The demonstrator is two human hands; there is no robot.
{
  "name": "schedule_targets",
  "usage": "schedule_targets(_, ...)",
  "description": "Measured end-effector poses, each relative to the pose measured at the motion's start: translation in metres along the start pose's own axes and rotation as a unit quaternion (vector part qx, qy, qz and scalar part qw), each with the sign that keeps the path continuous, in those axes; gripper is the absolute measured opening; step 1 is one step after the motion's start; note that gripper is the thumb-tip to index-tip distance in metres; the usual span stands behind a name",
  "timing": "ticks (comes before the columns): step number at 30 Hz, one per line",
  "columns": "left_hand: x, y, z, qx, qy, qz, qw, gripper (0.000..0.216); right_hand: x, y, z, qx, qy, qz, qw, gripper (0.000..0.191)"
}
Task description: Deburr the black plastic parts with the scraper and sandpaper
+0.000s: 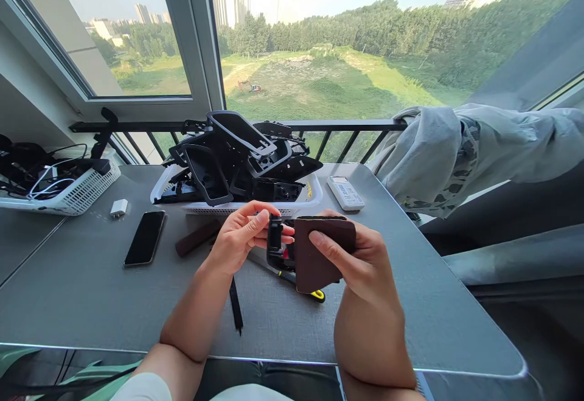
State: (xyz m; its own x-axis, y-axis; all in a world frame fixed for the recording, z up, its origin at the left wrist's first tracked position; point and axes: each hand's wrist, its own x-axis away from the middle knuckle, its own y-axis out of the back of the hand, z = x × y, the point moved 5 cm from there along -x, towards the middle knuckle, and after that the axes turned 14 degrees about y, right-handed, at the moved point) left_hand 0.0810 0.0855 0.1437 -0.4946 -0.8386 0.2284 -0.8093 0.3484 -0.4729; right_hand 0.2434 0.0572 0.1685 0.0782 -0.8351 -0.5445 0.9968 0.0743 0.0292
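Tabletop (438, 310) in grey spans the scene before a window (365, 78) onto grass and trees, with a black railing (351, 126) along the far side. At the far middle, a white basket (157, 194) bears a heap of black plastic pieces (207, 173); a phone (145, 238) lies to its near left, a pale device (345, 193) just beside its right end. Grey cloth (424, 151) drapes at the far right.

The near edge runs across the person's lap; the right edge slants outward to a rounded near corner, leaving a broad stretch of surface beside the right forearm.

Above the middle, the right hand (365, 255) grasps a dark brown sheet (319, 261), flat-faced and angled along its lower edge, thumb across its front. It overlaps a glossy black part (274, 246). The left hand (239, 237) has curled fingers at that part; whether they grip it, I cannot tell
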Motion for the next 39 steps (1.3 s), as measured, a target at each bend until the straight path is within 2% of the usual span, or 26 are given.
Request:
schedule_targets(5, 0.002, 0.004, -0.001, -0.034, 0.006, -0.01, 0.999, 0.032, -0.001, -0.007, 0.012, 0.066, 0.045, 0.079, 0.994, 0.018)
schedule_targets(11, 0.004, 0.003, -0.004, -0.076, 0.002, -0.034, 0.997, 0.034, -0.001, -0.011, 0.017, 0.121, 0.096, 0.127, 0.98, 0.021)
schedule_targets(18, 0.005, 0.003, -0.003, -0.143, 0.014, -0.052, 0.988, 0.036, 0.0, -0.015, 0.015, 0.169, 0.114, 0.178, 0.962, 0.024)
schedule_targets(22, 0.005, 0.002, -0.002, -0.138, 0.03, -0.041, 0.989, 0.041, 0.0, -0.01, 0.014, 0.199, 0.115, 0.152, 0.961, 0.021)
schedule_targets(27, 0.005, 0.002, -0.004, -0.149, 0.022, -0.049, 0.987, 0.04, 0.001, -0.014, 0.015, 0.18, 0.123, 0.166, 0.962, 0.023)
schedule_targets(30, 0.005, 0.002, -0.004, -0.13, 0.017, -0.038, 0.991, 0.038, -0.001, -0.011, 0.015, 0.191, 0.11, 0.142, 0.965, 0.021)
schedule_targets(33, 0.005, 0.002, -0.004, -0.116, 0.009, -0.021, 0.993, 0.032, -0.003, -0.009, 0.015, 0.155, 0.095, 0.125, 0.975, 0.021)
schedule_targets(36, 0.004, 0.002, -0.005, -0.108, 0.0, -0.021, 0.994, 0.03, -0.004, -0.006, 0.013, 0.112, 0.06, 0.101, 0.987, 0.023)
schedule_targets(39, 0.003, 0.004, -0.006, -0.091, -0.01, -0.034, 0.995, 0.032, -0.001, 0.001, 0.008, 0.072, -0.004, 0.034, 0.997, 0.028)
